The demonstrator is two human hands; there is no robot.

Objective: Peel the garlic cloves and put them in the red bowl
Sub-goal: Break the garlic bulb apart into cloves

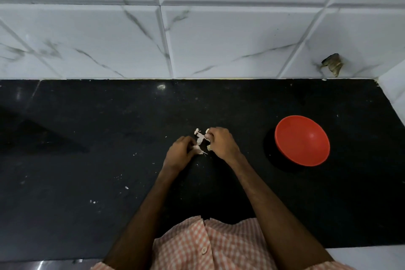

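Over the black counter (87, 160), left hand (180, 152) and right hand (221, 142) each pinch garlic (199, 138) in a closed grip.

no readable txt, no labels, no brands, no nos.

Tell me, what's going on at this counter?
A person in an orange-and-white checked shirt is peeling garlic over a black stone counter. The left-hand grip and the right-hand grip both pinch papery white garlic pieces, held close together. The round red plastic bowl sits off to the right, apart from them, and no cloves show in it yet.
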